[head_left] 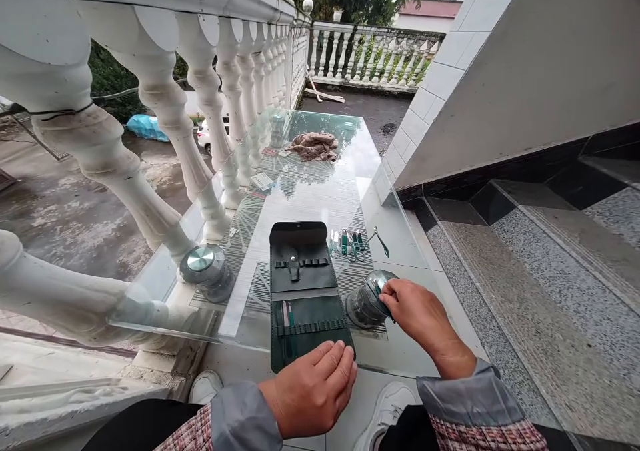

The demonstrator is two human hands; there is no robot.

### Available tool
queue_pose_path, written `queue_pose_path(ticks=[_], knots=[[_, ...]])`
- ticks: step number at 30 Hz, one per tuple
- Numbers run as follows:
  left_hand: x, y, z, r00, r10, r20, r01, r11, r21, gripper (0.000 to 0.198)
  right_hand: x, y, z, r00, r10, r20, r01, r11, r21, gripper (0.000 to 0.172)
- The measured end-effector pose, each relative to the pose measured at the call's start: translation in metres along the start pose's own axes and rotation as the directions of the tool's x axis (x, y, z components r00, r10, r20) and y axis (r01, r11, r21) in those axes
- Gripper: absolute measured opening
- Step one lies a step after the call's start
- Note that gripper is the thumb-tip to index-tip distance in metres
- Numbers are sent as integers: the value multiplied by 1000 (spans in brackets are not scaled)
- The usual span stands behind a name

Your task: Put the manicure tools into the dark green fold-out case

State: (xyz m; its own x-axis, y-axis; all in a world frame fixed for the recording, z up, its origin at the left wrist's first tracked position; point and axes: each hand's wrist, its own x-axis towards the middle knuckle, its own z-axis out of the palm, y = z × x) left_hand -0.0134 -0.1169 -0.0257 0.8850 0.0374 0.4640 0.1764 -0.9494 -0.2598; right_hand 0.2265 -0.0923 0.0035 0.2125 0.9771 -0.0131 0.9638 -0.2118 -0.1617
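A dark green tool case lies unfolded on a glass table; two small tools sit in its lower loops. My left hand rests flat on the case's near edge, fingers together and stretched out. My right hand is to the right of the case, its fingers pinched on a small metal tool that I cannot make out, over a round metal table fitting. Several green-handled grooming tools and a small metal tool lie in a row beyond the case's right side.
A crumpled brown cloth lies at the table's far end. A white balustrade runs along the left. A tiled wall and granite steps rise at the right. Another round metal fitting is at the left edge.
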Motion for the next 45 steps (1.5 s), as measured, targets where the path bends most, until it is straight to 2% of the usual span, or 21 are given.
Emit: queue_pose_path(ticks=[6, 10, 13, 15, 17, 19, 22, 24, 27, 31, 34, 38, 41, 45], knots=[[-1, 0, 1, 1000, 5, 17, -5, 1000, 6, 32, 0, -7, -3, 997, 33, 74, -32, 999, -18, 19], [-1, 0, 1, 1000, 7, 17, -7, 1000, 9, 31, -1, -7, -2, 998, 39, 46, -39, 999, 5, 18], [-1, 1, 1, 1000, 6, 17, -6, 1000, 10, 31, 0, -5, -4, 996, 84, 8, -84, 988, 129, 16], [-1, 1, 1, 1000, 12, 25, -12, 1000, 13, 31, 0, -4, -7, 992, 126, 19, -125, 937, 326, 15], [-1, 1, 0, 999, 16, 42, -17, 1000, 16, 32, 0, -6, -9, 986, 140, 94, -168, 789, 591, 16], [-1, 1, -2, 999, 16, 51, -17, 1000, 19, 31, -2, -10, -11, 978, 114, 176, -210, 558, 803, 23], [0, 1, -3, 999, 16, 36, -17, 1000, 22, 30, -5, -18, -10, 970, 75, 232, -244, 278, 929, 41], [1, 1, -3, 1000, 15, 25, -16, 1000, 23, 30, -7, -24, -8, 963, 41, 266, -269, 169, 948, 51], [1, 1, -3, 1000, 7, 24, -7, 1000, 19, 31, -9, -33, -6, 945, -10, 327, -325, 75, 943, 54], [0, 2, -3, 998, 7, 63, -8, 1000, 9, 31, -10, -42, -4, 934, -13, 356, -356, 16, 934, 51], [-1, 2, -3, 996, 23, 87, -23, 1000, 0, 31, -11, -47, 0, 935, -35, 354, -354, 21, 935, 45], [-1, 3, -2, 995, 20, 94, -20, 1000, -1, 32, -13, -52, 5, 922, -154, 356, -350, 66, 934, 32], [-1, 2, -2, 996, 19, 87, -19, 1000, -4, 33, -14, -56, 6, 903, -253, 348, -342, 66, 937, 25], [0, 1, -3, 999, 16, 50, -15, 1000, -12, 32, -15, -62, 7, 903, -258, 344, -353, 14, 936, 24]])
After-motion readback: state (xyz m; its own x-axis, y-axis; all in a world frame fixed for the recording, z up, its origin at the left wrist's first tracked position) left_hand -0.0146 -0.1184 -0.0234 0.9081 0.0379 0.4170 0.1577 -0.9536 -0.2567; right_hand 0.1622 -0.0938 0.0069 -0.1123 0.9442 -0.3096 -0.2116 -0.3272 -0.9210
